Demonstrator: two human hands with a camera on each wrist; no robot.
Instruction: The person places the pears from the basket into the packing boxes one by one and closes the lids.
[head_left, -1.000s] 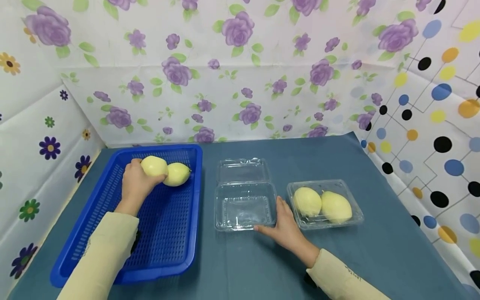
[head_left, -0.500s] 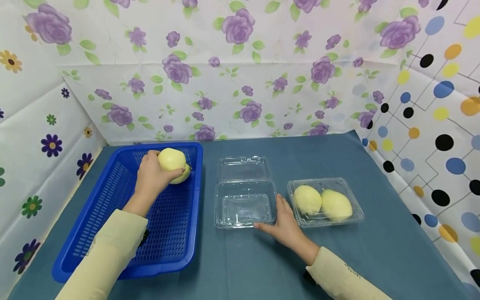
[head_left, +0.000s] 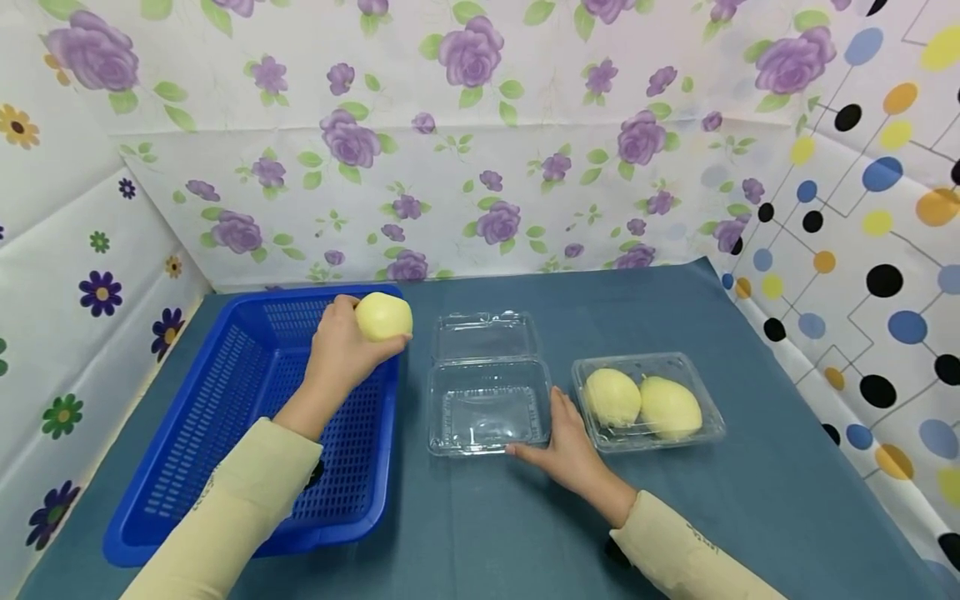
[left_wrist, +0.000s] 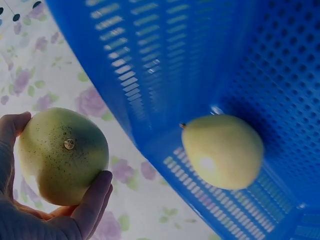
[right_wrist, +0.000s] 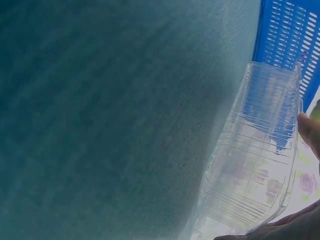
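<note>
My left hand [head_left: 339,354] grips a yellow pear [head_left: 383,317] in the air over the right rim of the blue basket [head_left: 225,433]. The left wrist view shows that pear [left_wrist: 62,155] in my fingers and a second pear [left_wrist: 222,157] lying on the basket floor [left_wrist: 260,60]; the head view hides the second one behind my hand. An open clear clamshell box [head_left: 487,412] lies empty in the middle, its lid [head_left: 486,337] folded back. My right hand [head_left: 567,446] rests with straight fingers against the box's near right corner [right_wrist: 255,165].
A shut clear clamshell box [head_left: 712,429] holding two pears [head_left: 645,402] sits right of the open one. A blue-grey cloth [head_left: 525,525] covers the table. Flowered and dotted sheets [head_left: 480,167] wall in the back and both sides.
My left hand has lifted one pear out of the basket and carried it right and up, past the other pear to the basket's right rim. The right hand has stayed at the box.
</note>
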